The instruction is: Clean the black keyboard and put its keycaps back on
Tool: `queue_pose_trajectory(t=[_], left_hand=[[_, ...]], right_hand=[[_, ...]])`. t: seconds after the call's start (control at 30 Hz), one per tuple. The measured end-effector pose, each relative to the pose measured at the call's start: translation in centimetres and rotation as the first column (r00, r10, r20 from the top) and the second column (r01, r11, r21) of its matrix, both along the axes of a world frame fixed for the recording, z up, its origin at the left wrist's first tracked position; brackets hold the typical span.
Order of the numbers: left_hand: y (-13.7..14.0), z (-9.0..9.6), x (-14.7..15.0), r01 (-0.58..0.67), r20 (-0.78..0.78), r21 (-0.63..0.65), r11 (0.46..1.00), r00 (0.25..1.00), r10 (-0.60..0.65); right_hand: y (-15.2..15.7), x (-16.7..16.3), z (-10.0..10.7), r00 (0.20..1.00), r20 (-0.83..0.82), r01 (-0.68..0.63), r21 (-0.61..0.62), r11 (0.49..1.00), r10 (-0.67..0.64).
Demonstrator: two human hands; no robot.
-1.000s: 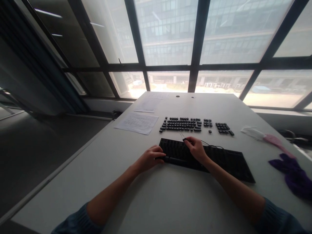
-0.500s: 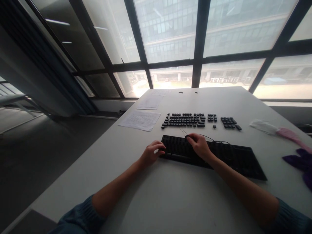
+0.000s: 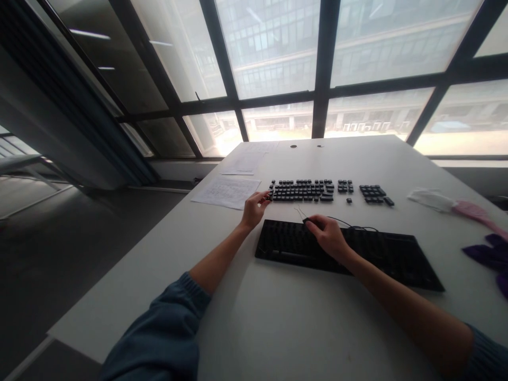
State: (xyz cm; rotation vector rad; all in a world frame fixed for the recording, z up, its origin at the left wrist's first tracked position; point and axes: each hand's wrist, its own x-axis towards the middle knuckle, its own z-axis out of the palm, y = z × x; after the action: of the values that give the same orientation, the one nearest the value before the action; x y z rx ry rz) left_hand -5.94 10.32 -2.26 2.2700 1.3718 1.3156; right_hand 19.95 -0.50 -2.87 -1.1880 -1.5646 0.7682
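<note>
My left hand reaches to the left end of the rows of loose black keycaps. Its thumb and fingertips are pinched on a keycap at the lower left corner of that group, partly covered by the fingers. My right hand is closed around the dark handle of a wire keycap puller, whose two thin wire prongs point away from me. Under that hand lies a black keyboard base without its keycaps, slightly turned, its cable looped along the far edge.
Printed sheets lie on the left of the white table. To the right are a white and pink cloth item and a purple one. Large windows stand behind the table's far edge.
My left hand has moved from the keyboard base's left end forward to the keycap rows. My right hand stays over the base with the puller, its wire prongs now more plainly seen.
</note>
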Motion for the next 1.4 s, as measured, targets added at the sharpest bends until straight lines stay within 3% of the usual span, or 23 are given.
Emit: queue_pose_trajectory(t=[0.2,0.4,0.97,1.4], left_hand=[[2.4,-0.6,0.0,-0.035,-0.142,0.075,0.997,0.989,0.045],[2.6,-1.4,-1.0,-0.015,-0.308,0.113,0.993,0.95,0.049],[3.0,-2.4,-1.4,-0.073,-0.306,0.072,0.995,0.948,0.092],[3.0,-2.1,-1.1,-0.009,-0.272,0.11,0.994,0.961,0.039]], right_hand=[[-0.1,-0.1,0.2,0.999,0.014,-0.032,-0.025,0.999,0.032],[-0.1,0.0,0.2,0.999,0.028,-0.026,-0.043,0.999,0.027],[-0.2,0.1,0.3,1.0,-0.016,-0.024,-0.071,0.997,0.023],[-0.2,0.1,0.4,0.999,-0.005,-0.035,-0.063,0.997,0.035]])
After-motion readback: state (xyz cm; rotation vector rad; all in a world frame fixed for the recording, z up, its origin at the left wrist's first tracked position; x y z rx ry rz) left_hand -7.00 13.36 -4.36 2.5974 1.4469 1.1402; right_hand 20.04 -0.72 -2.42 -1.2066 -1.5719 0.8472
